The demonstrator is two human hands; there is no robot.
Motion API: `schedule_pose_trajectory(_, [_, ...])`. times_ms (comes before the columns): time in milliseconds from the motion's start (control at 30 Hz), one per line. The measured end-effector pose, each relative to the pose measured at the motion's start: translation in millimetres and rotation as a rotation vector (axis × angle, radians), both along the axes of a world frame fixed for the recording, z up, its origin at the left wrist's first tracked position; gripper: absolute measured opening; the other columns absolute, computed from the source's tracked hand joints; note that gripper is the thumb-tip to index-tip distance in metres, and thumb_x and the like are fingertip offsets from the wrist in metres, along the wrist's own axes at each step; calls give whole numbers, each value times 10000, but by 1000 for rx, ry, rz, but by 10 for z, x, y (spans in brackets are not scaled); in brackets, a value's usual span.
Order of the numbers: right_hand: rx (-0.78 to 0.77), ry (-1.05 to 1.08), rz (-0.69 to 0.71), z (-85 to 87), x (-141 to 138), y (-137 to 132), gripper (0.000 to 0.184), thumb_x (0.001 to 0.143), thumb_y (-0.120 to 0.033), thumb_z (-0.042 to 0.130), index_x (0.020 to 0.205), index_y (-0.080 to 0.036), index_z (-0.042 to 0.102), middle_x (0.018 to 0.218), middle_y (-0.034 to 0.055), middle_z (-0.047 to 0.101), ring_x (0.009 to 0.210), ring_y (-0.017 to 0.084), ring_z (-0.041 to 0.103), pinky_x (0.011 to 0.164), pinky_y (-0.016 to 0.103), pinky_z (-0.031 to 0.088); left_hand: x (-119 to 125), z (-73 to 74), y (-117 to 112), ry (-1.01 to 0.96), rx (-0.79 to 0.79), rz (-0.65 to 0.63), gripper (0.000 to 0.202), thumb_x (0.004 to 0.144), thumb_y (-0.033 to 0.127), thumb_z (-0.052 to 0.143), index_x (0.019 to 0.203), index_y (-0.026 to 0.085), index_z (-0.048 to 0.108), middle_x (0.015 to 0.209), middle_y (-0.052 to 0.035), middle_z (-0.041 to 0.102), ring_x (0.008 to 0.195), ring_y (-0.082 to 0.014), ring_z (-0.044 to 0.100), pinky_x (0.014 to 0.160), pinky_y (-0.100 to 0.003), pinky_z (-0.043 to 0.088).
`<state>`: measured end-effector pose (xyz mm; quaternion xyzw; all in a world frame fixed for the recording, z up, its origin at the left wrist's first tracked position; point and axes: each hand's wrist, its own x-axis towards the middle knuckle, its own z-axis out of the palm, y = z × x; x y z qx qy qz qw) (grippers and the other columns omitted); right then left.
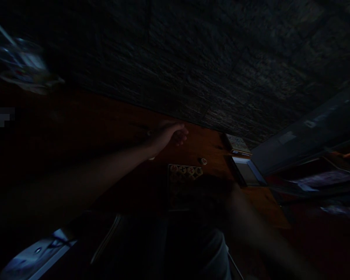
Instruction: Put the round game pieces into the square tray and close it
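Observation:
The light is very dim. My left hand [168,139] is stretched over the wooden table, its fingers curled inward; whether anything is inside them is hidden. A pale round piece [151,158] shows just under my left wrist. In front of me lies an open box [168,186] with round Chinese chess pieces [186,170] in it, some with red marks and some with dark ones. Over the right part of that box is my right hand [217,190], too dark for its fingers to show. One loose Chinese chess piece [203,161] rests just beyond the box.
A rough stone wall [169,70] borders the table [204,140] at the back. To the right lie a small patterned box [237,143] and an open tray-like box [246,173]. At the far left stands a clear cup [32,58] with a straw, on a dish [32,83].

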<state>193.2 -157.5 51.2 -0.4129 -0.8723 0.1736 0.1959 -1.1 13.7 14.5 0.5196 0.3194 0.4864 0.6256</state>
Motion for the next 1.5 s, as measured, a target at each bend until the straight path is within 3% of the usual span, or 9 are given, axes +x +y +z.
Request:
schedule_pose_trajectory(100, [149, 47, -290, 81, 283, 334, 196, 949, -262, 698, 1080, -216, 837, 1042, 86, 844, 774, 200, 783, 646, 285, 593, -36, -7, 52, -21, 56, 100, 275, 906, 320, 604, 732, 144, 722, 656, -53, 711, 536, -135, 638, 524, -246, 502])
schedule_pose_trajectory(200, [106, 16, -492, 45, 574, 706, 198, 940, -279, 692, 1025, -194, 849, 1109, 103, 845, 866, 242, 805, 726, 318, 601, -82, 5, 115, -13, 78, 206, 279, 896, 295, 583, 691, 150, 706, 615, -45, 687, 498, -120, 604, 493, -228, 460])
schedule_pose_trajectory(333, [-104, -145, -408, -161, 700, 911, 244, 951, -391, 711, 1073, -232, 851, 1084, 64, 850, 909, 254, 806, 735, 316, 587, -114, 27, 154, -1, 65, 255, 266, 885, 271, 574, 683, 154, 702, 598, -39, 671, 474, -115, 585, 474, -226, 435])
schedule_pose_trajectory(500, [-11, -211, -370, -356, 592, 912, 213, 951, -245, 652, 1016, -219, 853, 1052, 77, 850, 898, 247, 802, 745, 304, 564, -87, 28, 133, 14, 52, 243, 267, 888, 261, 569, 676, 152, 690, 585, -29, 655, 459, -107, 576, 471, -216, 434])
schedule_pose_trajectory(867, [80, 162, -273, -29, 249, 1646, 233, 878, -306, 685, 984, -150, 821, 973, 104, 836, 854, 246, 777, 741, 314, 573, -68, -17, 86, 97, 107, 172, 231, 886, 285, 601, 725, 155, 703, 628, -27, 674, 492, -107, 596, 506, -213, 470])
schedule_pose_trajectory(1067, [-116, 66, -174, -300, 249, 1740, 182, 839, -236, 713, 956, -181, 840, 968, 66, 847, 812, 229, 774, 716, 299, 559, -208, 69, 251, 90, 115, 285, 209, 885, 289, 596, 744, 174, 697, 641, -16, 666, 500, -106, 576, 473, -214, 423])
schedule_pose_trajectory(1200, [-128, 68, -99, -472, 316, 1728, 197, 876, -297, 738, 1006, -207, 856, 1088, 80, 846, 958, 266, 797, 853, 347, 591, -510, 227, 531, 97, 168, 418, 175, 888, 240, 609, 764, 186, 719, 616, 8, 616, 510, -93, 529, 472, -208, 389])
schedule_pose_trajectory(1333, [-222, 187, -84, -547, 317, 1720, 312, 886, -371, 769, 1149, -216, 831, 1110, 80, 847, 963, 270, 808, 851, 368, 634, -831, 301, 725, 355, 187, 410, 115, 845, 232, 726, 744, 182, 745, 624, -2, 641, 508, -96, 517, 477, -227, 375])
schedule_pose_trajectory(1500, [-230, 242, -181, -528, 315, 1668, 362, 895, -462, 777, 1173, -237, 833, 1142, 70, 843, 1004, 278, 803, 888, 389, 644, -1029, 248, 763, 906, 297, 67, 70, 694, 233, 868, 719, 198, 812, 681, -33, 749, 600, -135, 638, 540, -218, 412])
